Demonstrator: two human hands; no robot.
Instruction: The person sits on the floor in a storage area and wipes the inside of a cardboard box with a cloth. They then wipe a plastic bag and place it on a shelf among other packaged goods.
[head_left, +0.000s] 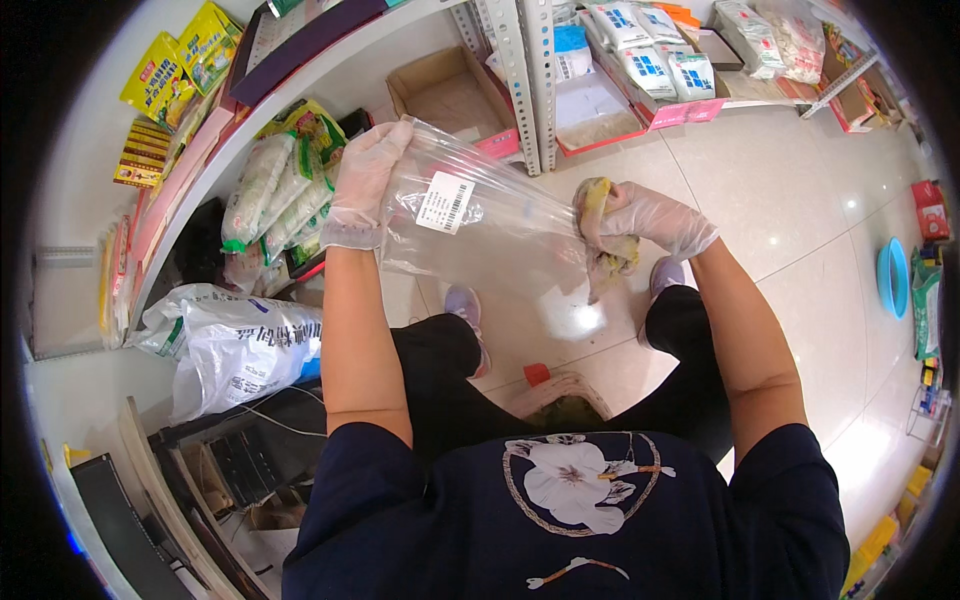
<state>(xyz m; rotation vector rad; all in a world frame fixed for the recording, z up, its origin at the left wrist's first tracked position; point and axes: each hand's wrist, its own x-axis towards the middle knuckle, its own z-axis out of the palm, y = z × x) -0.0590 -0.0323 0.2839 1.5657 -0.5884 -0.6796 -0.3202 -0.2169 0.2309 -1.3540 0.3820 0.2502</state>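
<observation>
My left hand (367, 187), in a thin clear plastic glove, grips one end of a transparent plastic bag (495, 225). A white label (445, 202) with printing and a barcode is stuck on the bag, near my left hand. The bag stretches in creases across to my right hand (652, 217), which is gloved the same way. In that hand is a crumpled yellowish-grey cloth (596, 202), dirty in places, its lower part hanging down. The cloth meets the bag's right end; whether my right fingers also pinch the plastic is hidden.
Metal shelving (529, 82) with perforated posts stands in front. An open cardboard box (454, 90) and white packets (649, 49) sit on it. Long plastic-wrapped packages (262, 187) lie at the left, above a large white sack (247, 345). A blue basin (892, 277) is at the right.
</observation>
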